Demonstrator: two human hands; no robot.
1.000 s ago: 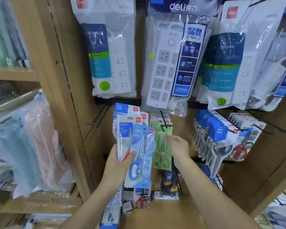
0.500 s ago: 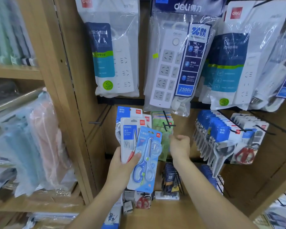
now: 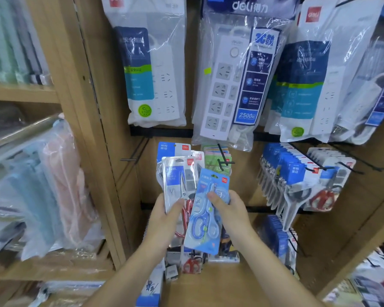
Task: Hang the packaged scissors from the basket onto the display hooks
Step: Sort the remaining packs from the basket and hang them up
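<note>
Two grips, one upright pack
Our right hand [image 3: 228, 216] pinches the blue pack [image 3: 203, 229], blades up, leaning right; left hand [image 3: 164, 222] clutches the stack [image 3: 177, 180].

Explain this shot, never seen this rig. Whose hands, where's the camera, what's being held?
No robot here: a person works with two bare hands. One wide-angle camera worn on the head looks forward and down, so there is one view only. The left hand grips a stack of scissors packs. The right hand grips a light-blue scissors pack at the front of that stack. No table: ahead is a wooden display wall, with power strips hanging on top, hung scissors packs on hooks at the right, and a bare hook at the left. The basket is not in view.
</note>
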